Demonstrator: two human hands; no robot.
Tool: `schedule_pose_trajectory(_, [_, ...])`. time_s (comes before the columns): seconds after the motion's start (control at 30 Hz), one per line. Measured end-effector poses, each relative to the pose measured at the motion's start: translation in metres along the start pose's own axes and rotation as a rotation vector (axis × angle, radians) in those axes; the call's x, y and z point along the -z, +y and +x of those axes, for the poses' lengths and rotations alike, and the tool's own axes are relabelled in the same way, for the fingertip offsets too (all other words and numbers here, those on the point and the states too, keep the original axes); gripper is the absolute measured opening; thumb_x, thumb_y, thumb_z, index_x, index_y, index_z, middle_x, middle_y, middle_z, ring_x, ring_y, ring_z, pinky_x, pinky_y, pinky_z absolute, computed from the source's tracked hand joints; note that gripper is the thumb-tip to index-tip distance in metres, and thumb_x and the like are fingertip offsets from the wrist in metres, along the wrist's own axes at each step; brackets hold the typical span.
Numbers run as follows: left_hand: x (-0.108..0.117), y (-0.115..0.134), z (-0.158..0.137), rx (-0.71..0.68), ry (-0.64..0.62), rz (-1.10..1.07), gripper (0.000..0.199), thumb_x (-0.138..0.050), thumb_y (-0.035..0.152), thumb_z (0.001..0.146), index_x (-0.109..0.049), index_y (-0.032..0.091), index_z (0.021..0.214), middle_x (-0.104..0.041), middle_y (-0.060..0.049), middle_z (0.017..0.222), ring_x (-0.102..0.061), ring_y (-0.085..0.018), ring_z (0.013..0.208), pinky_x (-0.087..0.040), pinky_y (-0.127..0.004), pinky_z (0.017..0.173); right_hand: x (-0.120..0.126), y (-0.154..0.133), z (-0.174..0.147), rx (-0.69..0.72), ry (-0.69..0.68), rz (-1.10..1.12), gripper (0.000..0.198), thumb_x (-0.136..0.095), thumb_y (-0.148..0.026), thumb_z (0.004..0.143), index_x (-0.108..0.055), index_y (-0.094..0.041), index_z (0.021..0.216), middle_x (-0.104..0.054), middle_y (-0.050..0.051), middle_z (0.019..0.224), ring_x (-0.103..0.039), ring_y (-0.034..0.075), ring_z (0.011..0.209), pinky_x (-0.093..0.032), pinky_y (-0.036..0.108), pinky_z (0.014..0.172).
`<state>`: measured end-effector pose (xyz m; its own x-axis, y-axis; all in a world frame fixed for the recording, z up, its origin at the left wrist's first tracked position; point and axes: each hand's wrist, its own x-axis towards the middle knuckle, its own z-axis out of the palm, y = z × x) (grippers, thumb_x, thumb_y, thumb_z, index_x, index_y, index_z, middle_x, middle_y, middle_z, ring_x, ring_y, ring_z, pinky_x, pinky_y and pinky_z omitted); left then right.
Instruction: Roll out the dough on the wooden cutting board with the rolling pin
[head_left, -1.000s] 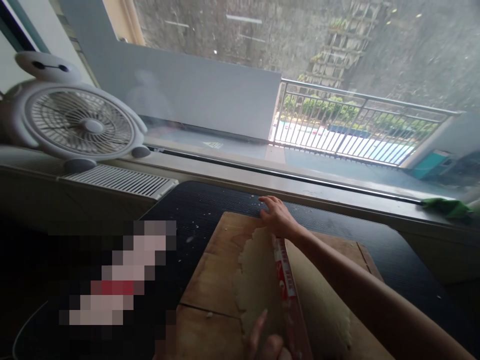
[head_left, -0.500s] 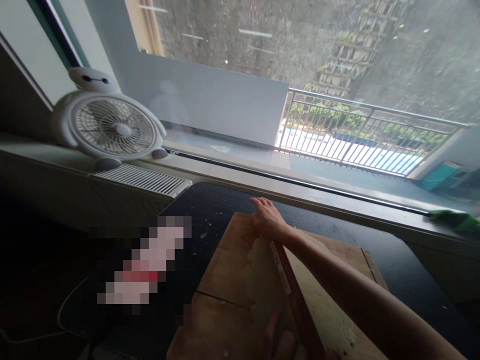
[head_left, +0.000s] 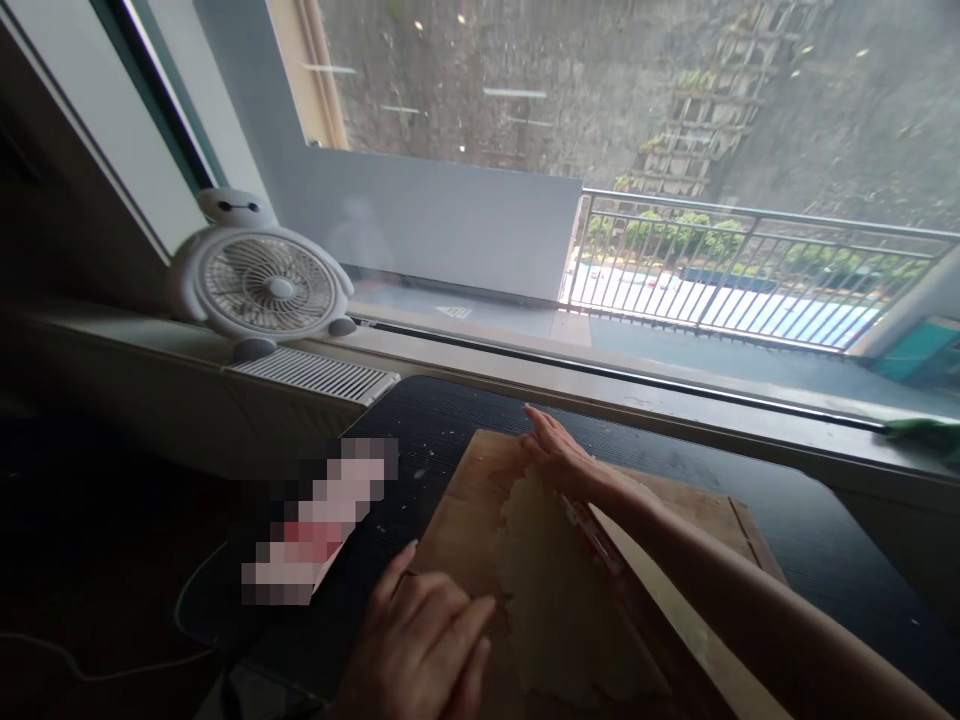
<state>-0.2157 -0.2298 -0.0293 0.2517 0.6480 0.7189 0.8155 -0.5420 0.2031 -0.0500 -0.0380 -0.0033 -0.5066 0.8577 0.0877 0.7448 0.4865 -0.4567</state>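
A thin sheet of pale rolled dough with an uneven edge lies on a wooden board. Across the dough runs a long, narrow red box with white lettering, slanting from the far side down towards me. My right hand rests at the box's far end with its fingers stretched out; its palm side is hidden. Nearer to me, my left hand is over the board's left edge, off the box. Its fingers are partly bent and apart, and nothing shows in them.
The board lies on a dark table with white specks. A blurred-out pinkish object is on the table's left. A white fan stands by the radiator. A window sill runs behind, with something green at right.
My left hand has moved left, from beside the near part of the red box to the board's left edge. My right hand stays at the box's far end. The view has shifted slightly.
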Motion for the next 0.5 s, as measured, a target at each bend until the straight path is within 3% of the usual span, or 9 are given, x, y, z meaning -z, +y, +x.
schedule_pose_trajectory(0.1, [0.015, -0.015, 0.042, 0.046, -0.151, 0.020, 0.021, -0.049, 0.015, 0.083, -0.062, 0.021, 0.098, -0.062, -0.001, 0.087, -0.056, -0.015, 0.088, -0.028, -0.047, 0.105, 0.016, 0.015, -0.064, 0.025, 0.153, -0.125, 0.054, -0.036, -0.043, 0.090, -0.030, -0.022, 0.139, -0.038, 0.011, 0.139, -0.033, 0.025, 0.130, -0.033, 0.045, 0.103])
schedule_pose_trajectory(0.17, [0.004, -0.016, 0.080, 0.004, -0.223, 0.027, 0.022, -0.044, 0.015, 0.086, -0.061, 0.020, 0.099, -0.061, -0.002, 0.092, -0.054, -0.016, 0.097, -0.022, -0.047, 0.108, 0.022, 0.023, -0.112, 0.056, 0.157, -0.205, 0.048, -0.041, -0.039, 0.088, -0.038, -0.026, 0.134, -0.046, 0.009, 0.133, -0.036, 0.025, 0.128, -0.033, 0.045, 0.104])
schedule_pose_trajectory(0.27, [-0.044, -0.012, 0.140, -0.137, -0.332, -0.011, 0.022, -0.040, 0.016, 0.087, -0.061, 0.016, 0.096, -0.061, -0.004, 0.101, -0.050, -0.015, 0.107, -0.022, -0.040, 0.109, 0.017, 0.031, -0.168, 0.124, 0.136, -0.320, 0.053, -0.047, -0.034, 0.084, -0.037, -0.029, 0.136, -0.049, 0.008, 0.130, -0.039, 0.026, 0.127, -0.041, 0.044, 0.100])
schedule_pose_trajectory(0.37, [-0.107, -0.010, 0.179, -0.270, -0.528, -0.088, 0.026, -0.038, 0.025, 0.089, -0.061, 0.013, 0.088, -0.063, -0.005, 0.103, -0.051, -0.014, 0.110, -0.032, -0.029, 0.101, 0.005, 0.039, -0.193, 0.144, 0.214, -0.430, 0.063, -0.048, -0.028, 0.082, -0.027, -0.028, 0.141, -0.050, 0.009, 0.130, -0.043, 0.027, 0.123, -0.050, 0.043, 0.091])
schedule_pose_trajectory(0.4, [-0.125, -0.011, 0.185, -0.245, -0.613, -0.089, 0.032, -0.034, 0.027, 0.090, -0.062, 0.012, 0.090, -0.063, -0.004, 0.105, -0.051, -0.014, 0.110, -0.034, -0.029, 0.099, 0.003, 0.041, -0.196, 0.161, 0.245, -0.461, 0.065, -0.047, -0.026, 0.082, -0.024, -0.029, 0.142, -0.051, 0.009, 0.129, -0.044, 0.027, 0.123, -0.051, 0.043, 0.089])
schedule_pose_trajectory(0.5, [-0.158, -0.022, 0.184, -0.154, -0.648, -0.054, 0.055, -0.011, 0.030, 0.092, -0.058, 0.004, 0.101, -0.058, -0.009, 0.117, -0.048, -0.018, 0.116, -0.034, -0.036, 0.097, 0.003, 0.047, -0.197, 0.235, 0.284, -0.525, 0.070, -0.047, -0.022, 0.080, -0.019, -0.029, 0.144, -0.052, 0.008, 0.128, -0.042, 0.029, 0.124, -0.052, 0.045, 0.087])
